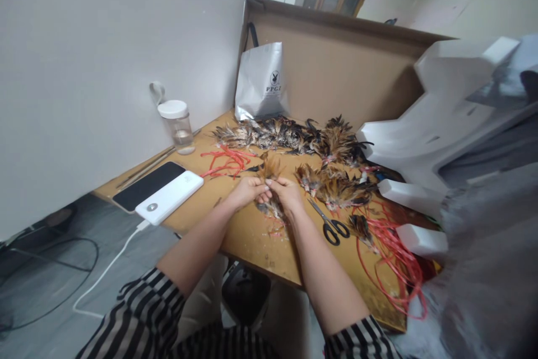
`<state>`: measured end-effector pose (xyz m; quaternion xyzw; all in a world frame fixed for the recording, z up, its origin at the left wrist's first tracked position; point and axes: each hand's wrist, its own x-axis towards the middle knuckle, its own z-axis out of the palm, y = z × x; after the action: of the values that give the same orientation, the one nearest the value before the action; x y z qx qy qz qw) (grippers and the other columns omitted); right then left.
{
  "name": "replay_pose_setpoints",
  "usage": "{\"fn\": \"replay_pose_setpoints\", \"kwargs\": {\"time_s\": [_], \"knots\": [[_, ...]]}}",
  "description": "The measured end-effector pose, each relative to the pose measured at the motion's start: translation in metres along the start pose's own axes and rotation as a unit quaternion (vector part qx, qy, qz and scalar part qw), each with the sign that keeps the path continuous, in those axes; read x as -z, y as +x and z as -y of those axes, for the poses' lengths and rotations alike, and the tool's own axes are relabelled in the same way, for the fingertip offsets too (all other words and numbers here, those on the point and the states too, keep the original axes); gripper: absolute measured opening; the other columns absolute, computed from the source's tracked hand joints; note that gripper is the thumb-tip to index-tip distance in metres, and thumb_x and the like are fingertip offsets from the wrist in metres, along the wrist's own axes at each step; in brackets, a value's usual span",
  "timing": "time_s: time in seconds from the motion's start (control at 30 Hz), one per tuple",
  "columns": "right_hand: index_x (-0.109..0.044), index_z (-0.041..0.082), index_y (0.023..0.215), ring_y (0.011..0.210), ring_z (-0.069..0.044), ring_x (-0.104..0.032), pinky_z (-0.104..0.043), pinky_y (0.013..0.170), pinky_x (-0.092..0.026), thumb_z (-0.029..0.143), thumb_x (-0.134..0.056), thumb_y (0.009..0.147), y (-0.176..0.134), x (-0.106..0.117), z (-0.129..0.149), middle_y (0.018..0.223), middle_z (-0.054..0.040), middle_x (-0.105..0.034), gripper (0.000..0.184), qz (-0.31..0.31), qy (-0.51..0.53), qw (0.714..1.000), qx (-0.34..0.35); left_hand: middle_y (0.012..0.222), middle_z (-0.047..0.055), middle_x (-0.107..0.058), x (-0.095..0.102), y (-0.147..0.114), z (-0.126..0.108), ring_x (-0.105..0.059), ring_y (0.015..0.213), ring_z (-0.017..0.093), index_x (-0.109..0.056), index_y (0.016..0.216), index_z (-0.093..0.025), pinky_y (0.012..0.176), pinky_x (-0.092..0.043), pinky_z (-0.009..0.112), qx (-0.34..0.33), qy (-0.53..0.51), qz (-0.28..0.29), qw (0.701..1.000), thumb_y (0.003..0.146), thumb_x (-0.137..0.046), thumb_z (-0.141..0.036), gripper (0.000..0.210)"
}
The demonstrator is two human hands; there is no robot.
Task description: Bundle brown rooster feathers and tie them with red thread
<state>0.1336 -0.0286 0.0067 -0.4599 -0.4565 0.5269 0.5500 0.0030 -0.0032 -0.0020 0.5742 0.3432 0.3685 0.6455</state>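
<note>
From here I see the left hand and right hand pinching a brown feather bundle, left of the black-handled scissors — arranging it, I judge; next calls for a steady grip.

- Bench: we see a yellow-brown top.
- Rear: we note a row of feather bundles before a silver bag.
- Left: we find a phone beside a white power bank, with thin sticks and a lidded jar behind; nearer the middle, red strands.
- Right: we mark a second feather row, black-handled scissors, a small feather bunch and a red tangle.
</note>
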Motion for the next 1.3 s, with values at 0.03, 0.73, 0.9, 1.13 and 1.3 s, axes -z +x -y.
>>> {"fn": "replay_pose_setpoints", "kwargs": {"time_s": [0.03, 0.73, 0.9, 1.13, 1.3], "knots": [[-0.058, 0.013, 0.060, 0.043, -0.007, -0.043, -0.020, 0.045, -0.031, 0.038, -0.067, 0.059, 0.000, 0.000, 0.000, 0.045, 0.0043, -0.051, 0.026, 0.003, -0.005, 1.000, 0.006, 0.051, 0.005, -0.060, 0.000, 0.000, 0.000, -0.055, 0.045, 0.009, -0.063, 0.065, -0.007, 0.047, -0.043, 0.019, -0.001, 0.000, 0.001, 1.000, 0.066, -0.065, -0.033, 0.026], [-0.061, 0.015, 0.066, 0.047, -0.009, -0.046, -0.022, 0.051, -0.037, 0.038, -0.068, 0.056, 0.004, -0.001, -0.002, 0.052, 0.0030, -0.055, 0.027, 0.008, 0.021, 1.000, -0.007, 0.062, 0.007, -0.064, 0.000, 0.000, 0.003, -0.057, 0.052, 0.010, -0.065, 0.070, -0.008, 0.054, -0.045, 0.021, 0.000, -0.050, -0.022, 0.998, 0.061, -0.070, -0.031, 0.025], [-0.061, 0.014, 0.063, 0.047, -0.008, -0.044, -0.021, 0.050, -0.034, 0.038, -0.067, 0.057, 0.005, 0.013, 0.008, 0.052, 0.0031, -0.055, 0.024, -0.037, -0.081, 0.996, 0.030, 0.066, 0.007, -0.065, 0.002, 0.002, 0.001, -0.057, 0.054, 0.009, -0.065, 0.069, -0.009, 0.053, -0.044, 0.020, -0.008, -0.059, -0.049, 0.997, 0.061, -0.070, -0.033, 0.026], [-0.067, 0.011, 0.061, 0.045, -0.008, -0.040, -0.021, 0.048, -0.031, 0.035, -0.061, 0.059, 0.003, 0.052, 0.025, 0.047, 0.0025, -0.053, 0.024, 0.054, -0.387, 0.920, 0.012, 0.074, 0.009, -0.066, 0.008, 0.006, 0.000, -0.056, 0.055, 0.007, -0.065, 0.073, -0.009, 0.049, -0.040, 0.016, -0.015, -0.095, -0.105, 0.990, 0.062, -0.069, -0.033, 0.027], [-0.066, 0.013, 0.058, 0.043, -0.007, -0.039, -0.021, 0.044, -0.028, 0.040, -0.063, 0.058, -0.005, 0.053, 0.026, 0.047, 0.0022, -0.054, 0.028, 0.130, -0.450, 0.883, -0.021, 0.071, 0.009, -0.066, 0.008, 0.005, -0.001, -0.055, 0.053, 0.007, -0.065, 0.073, -0.009, 0.047, -0.039, 0.015, -0.017, -0.089, -0.106, 0.990, 0.063, -0.068, -0.034, 0.027]]}}
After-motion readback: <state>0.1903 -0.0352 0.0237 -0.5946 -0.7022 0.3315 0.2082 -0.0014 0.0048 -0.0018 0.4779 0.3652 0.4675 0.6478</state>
